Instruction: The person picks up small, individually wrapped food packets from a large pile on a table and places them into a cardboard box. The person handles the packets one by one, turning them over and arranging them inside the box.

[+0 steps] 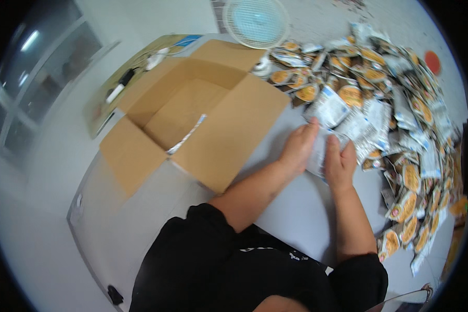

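Note:
My left hand [299,145] and my right hand [341,165] hold a silver-white foil packet [316,158] between them, above the grey tabletop [292,210]. Several similar packets, such as a white-backed packet [327,107], lie just beyond my fingers at the edge of a large pile of brown and orange packets [372,74]. To the left of my hands stands a cardboard box [226,132] with its flaps spread outward. A narrow strip of white and silver packaging [187,134] shows along its near inner side; the rest of that side is hidden by the flap.
A round fan with a pale grille [256,21] stands behind the box. Left of the box lie a black-and-white handheld object [121,85] and a white cable [156,58]. The pile spreads down the right side. A small black object [115,295] sits at the lower left.

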A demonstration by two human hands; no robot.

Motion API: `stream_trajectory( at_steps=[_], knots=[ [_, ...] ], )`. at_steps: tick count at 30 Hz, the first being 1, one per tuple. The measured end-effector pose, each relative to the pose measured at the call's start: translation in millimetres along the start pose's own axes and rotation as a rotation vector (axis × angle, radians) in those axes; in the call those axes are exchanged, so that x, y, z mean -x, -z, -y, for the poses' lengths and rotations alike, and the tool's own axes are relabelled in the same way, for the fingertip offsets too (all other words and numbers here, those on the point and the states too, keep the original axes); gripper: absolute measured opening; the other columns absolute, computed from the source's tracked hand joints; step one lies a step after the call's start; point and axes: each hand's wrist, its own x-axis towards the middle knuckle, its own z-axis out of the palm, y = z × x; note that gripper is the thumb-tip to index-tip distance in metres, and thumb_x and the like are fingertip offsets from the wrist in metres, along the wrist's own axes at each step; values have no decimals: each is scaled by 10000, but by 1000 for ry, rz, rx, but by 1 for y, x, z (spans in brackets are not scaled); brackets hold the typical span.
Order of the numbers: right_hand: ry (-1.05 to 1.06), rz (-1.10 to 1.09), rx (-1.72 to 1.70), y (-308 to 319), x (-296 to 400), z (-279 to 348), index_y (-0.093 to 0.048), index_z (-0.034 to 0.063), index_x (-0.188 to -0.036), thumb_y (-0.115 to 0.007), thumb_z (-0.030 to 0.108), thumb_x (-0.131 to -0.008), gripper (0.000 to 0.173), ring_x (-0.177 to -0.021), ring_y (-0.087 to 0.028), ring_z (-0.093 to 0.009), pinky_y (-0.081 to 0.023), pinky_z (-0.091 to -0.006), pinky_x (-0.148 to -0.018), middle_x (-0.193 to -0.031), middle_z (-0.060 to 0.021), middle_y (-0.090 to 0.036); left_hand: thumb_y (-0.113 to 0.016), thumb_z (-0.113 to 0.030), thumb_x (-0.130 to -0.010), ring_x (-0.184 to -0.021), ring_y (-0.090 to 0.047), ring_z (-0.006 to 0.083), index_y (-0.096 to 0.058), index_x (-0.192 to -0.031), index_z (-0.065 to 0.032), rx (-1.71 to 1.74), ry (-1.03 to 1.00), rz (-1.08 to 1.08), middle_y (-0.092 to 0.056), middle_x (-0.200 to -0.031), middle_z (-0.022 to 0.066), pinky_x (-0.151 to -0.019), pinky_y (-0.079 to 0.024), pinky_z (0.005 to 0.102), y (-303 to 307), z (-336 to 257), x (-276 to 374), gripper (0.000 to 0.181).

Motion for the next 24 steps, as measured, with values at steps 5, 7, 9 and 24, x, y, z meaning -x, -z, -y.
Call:
stream_trajectory(
  at_steps=[5,7,9,24],
  knots=[
    [-63,22,-52,0,0,-16,-592,-21,-941,-569,207,-956,230,-750,-562,-198,-462,-325,-694,-836,-121,-622,-446,-520,-975,-853,-545,125,-617,-975,-22,70,122,-118,-613,-925,56,-755,-453,298,-10,-18,7,526],
    [-87,14,-79,-2,0,-19,-600,-27,-948,-579,212,-949,240,-765,-587,-228,-472,-342,-713,-854,-153,-635,-449,-557,-960,-937,-565,146,-617,-1087,-2,-288,89,-43,-630,-1032,92,-834,-458,306,0,-16,6,594],
    [-66,-4,-125,-3,-1,-17,-606,-26,-968,-576,216,-954,244,-782,-581,-210,-471,-334,-726,-875,-145,-636,-456,-576,-948,-843,-568,135,-641,-986,2,-378,27,-15,-634,-911,73,-761,-466,294,4,-6,0,607],
    [-384,40,-507,-7,-9,1,-572,-40,-1166,-591,276,-950,383,-917,-579,-129,-456,-270,-834,-1069,-76,-631,-440,-555,-956,-748,-617,252,-597,-903,43,-496,-142,-113,-648,-796,170,-681,-485,375,-9,-18,16,620]
  ],
)
